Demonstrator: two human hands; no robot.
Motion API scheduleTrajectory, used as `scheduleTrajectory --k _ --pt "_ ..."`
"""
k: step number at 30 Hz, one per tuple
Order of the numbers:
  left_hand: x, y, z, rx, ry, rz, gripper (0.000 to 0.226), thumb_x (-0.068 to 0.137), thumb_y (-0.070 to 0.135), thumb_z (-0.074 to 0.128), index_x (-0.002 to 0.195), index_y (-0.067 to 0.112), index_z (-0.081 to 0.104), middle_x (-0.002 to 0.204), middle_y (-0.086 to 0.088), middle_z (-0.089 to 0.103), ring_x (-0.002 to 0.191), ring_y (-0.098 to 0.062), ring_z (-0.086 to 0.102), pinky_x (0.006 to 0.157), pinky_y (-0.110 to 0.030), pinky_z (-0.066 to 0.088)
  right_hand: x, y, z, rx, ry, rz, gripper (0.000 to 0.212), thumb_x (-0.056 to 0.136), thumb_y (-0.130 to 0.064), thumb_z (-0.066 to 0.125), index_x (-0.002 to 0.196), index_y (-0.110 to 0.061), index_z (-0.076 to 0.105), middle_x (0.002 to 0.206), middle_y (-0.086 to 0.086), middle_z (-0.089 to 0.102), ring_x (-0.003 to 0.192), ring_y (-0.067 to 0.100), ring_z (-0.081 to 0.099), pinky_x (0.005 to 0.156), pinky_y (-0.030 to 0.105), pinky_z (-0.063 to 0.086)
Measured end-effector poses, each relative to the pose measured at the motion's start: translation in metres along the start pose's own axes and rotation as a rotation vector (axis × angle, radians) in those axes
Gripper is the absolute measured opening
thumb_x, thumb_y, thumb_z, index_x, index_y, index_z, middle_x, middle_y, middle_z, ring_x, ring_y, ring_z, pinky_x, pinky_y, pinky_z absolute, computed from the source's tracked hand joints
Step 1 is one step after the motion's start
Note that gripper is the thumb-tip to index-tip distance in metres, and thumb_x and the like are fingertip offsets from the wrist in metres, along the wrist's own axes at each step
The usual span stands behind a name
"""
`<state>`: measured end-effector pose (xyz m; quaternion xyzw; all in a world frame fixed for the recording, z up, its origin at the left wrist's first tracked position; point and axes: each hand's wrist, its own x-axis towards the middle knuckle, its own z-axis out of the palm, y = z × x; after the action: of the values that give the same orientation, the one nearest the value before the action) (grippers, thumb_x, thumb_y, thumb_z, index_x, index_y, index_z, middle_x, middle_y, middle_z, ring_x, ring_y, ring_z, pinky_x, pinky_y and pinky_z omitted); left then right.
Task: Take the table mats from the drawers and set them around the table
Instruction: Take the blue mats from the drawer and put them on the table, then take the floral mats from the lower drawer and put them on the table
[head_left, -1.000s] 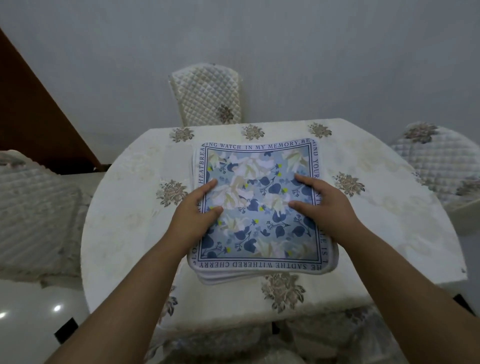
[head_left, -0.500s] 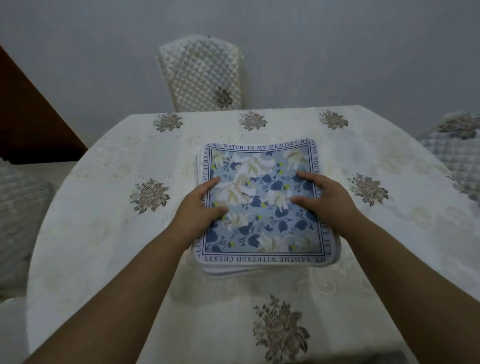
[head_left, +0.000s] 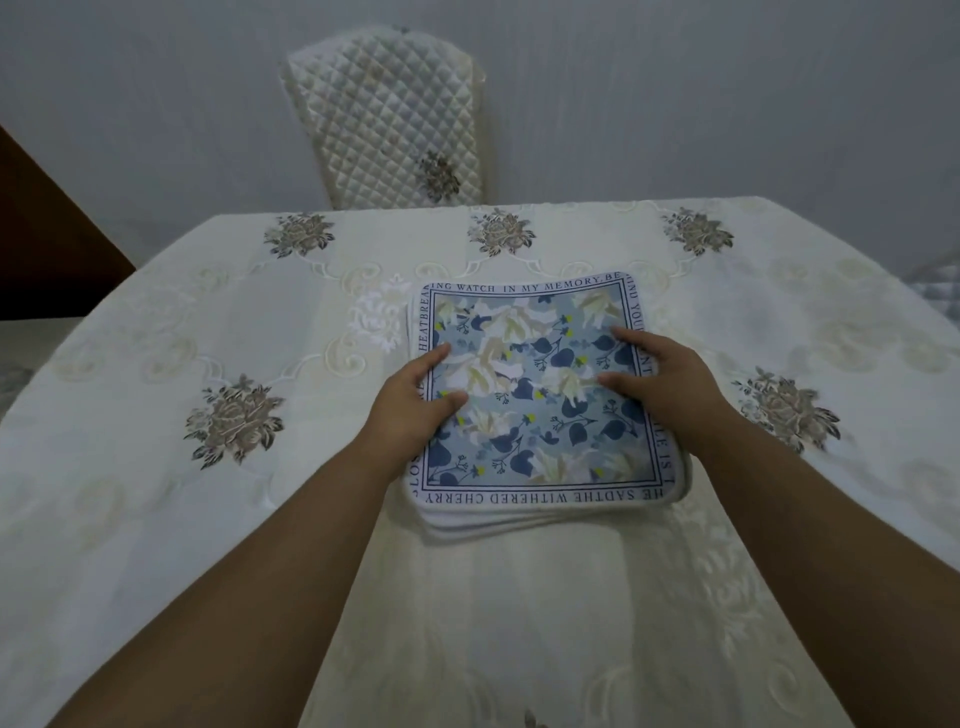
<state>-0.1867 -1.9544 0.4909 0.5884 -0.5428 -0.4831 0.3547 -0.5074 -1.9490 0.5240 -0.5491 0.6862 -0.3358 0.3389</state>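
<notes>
Your left hand (head_left: 410, 402) and right hand (head_left: 657, 376) grasp the mats (head_left: 535, 395), stacked on the table (head_left: 208, 519); none laid out yet.

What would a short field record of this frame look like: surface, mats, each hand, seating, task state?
surface: table under a cream embroidered tablecloth
mats: stack of square blue floral table mats, lying mid-table
left hand: gripping the stack's left edge, thumb on top
right hand: gripping the right edge, thumb on top
seating: quilted cream chair at the far side
task state: no mat set out yet
</notes>
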Motion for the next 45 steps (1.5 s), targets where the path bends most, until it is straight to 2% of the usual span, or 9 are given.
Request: scheduleTrajectory --k 3,5,9,12,15,20,25,37,45 --pt "0.013 -0.014 0.009 0.155 0.0 0.008 0.066 0.088 0.034 0.078 0.148 0.033 0.05 0.141 0.012 0.058 0.115 -0.004 0.06 0.097 -0.021 0.047 0.009 0.026 0.013 0.011 -0.012 0.103 0.061 0.08 -0.034 0.083 0.136 -0.035 0.06 0.137 -0.002 0.059 0.109 0.017 0.063 0.091 0.032 0.056" --pt "0.019 -0.023 0.012 0.271 0.02 0.024 0.066 0.087 0.044 0.076 0.147 0.034 0.05 0.15 0.0 0.05 0.134 -0.015 0.048 0.107 -0.025 0.036 0.007 0.041 0.021 -0.033 0.011 0.102 0.061 0.083 -0.043 0.078 0.14 -0.034 0.057 0.14 -0.001 0.057 0.116 0.019 0.061 0.099 0.036 0.052" --pt "0.015 -0.022 0.022 0.371 0.111 0.046 0.068 0.085 0.05 0.075 0.147 0.035 0.05 0.151 -0.011 0.039 0.138 -0.026 0.042 0.11 -0.029 0.034 0.004 0.046 0.03 -0.221 0.062 0.03 0.059 0.091 -0.044 0.068 0.145 -0.027 0.052 0.14 0.008 0.055 0.125 0.025 0.053 0.098 0.03 0.04" --pt "0.006 -0.017 0.032 0.812 0.273 0.135 0.064 0.093 0.056 0.061 0.15 0.033 0.044 0.167 -0.01 0.01 0.151 -0.032 0.016 0.118 -0.049 0.022 -0.004 0.04 0.039 -0.499 0.116 0.05 0.056 0.096 -0.046 0.058 0.147 -0.029 0.047 0.152 0.014 0.038 0.136 0.034 0.034 0.106 0.045 0.036" --pt "-0.002 -0.024 0.042 1.002 0.147 0.315 0.057 0.105 0.049 0.034 0.156 0.025 0.033 0.169 -0.006 0.012 0.155 -0.025 0.007 0.123 -0.046 0.007 -0.021 0.039 0.052 -0.702 0.185 -0.109 0.06 0.096 -0.054 0.049 0.151 -0.033 0.037 0.166 0.007 0.014 0.15 0.033 0.013 0.116 0.052 0.023" --pt "-0.001 -0.033 0.046 1.02 0.023 0.25 0.07 0.102 0.06 0.02 0.162 0.025 0.012 0.17 0.001 0.004 0.156 -0.018 -0.003 0.125 -0.047 0.005 -0.034 0.053 0.076 -0.777 -0.013 -0.165 0.074 0.094 -0.074 0.009 0.158 -0.038 0.007 0.167 -0.008 0.001 0.153 0.015 -0.007 0.123 0.043 0.001" --pt "-0.008 0.0 0.038 1.097 -0.191 0.063 0.082 0.099 0.068 0.02 0.162 0.02 -0.002 0.17 -0.005 -0.011 0.155 -0.023 -0.013 0.124 -0.049 -0.002 -0.027 0.021 0.053 -0.785 -0.284 -0.004 0.082 0.092 -0.076 0.016 0.159 -0.034 -0.006 0.167 0.003 -0.012 0.152 0.023 -0.013 0.121 0.043 -0.002" --pt "-0.215 0.116 0.012 0.608 -0.093 0.207 0.074 0.098 0.055 0.05 0.16 0.028 0.022 0.167 0.005 0.022 0.152 -0.012 0.021 0.12 -0.033 0.021 -0.235 -0.098 -0.03 -0.309 0.036 0.089 0.077 0.089 -0.079 0.03 0.156 -0.043 0.019 0.167 -0.009 0.01 0.15 0.019 0.021 0.114 0.05 0.027" --pt "-0.314 0.175 -0.008 0.514 -0.296 0.424 0.071 0.096 0.069 0.04 0.158 0.038 0.024 0.163 0.009 0.031 0.149 -0.016 0.029 0.116 -0.041 0.029 -0.412 -0.149 -0.086 -0.24 0.283 0.235 0.086 0.084 -0.082 0.037 0.156 -0.048 0.006 0.167 -0.008 0.006 0.152 0.018 0.01 0.117 0.049 0.021"
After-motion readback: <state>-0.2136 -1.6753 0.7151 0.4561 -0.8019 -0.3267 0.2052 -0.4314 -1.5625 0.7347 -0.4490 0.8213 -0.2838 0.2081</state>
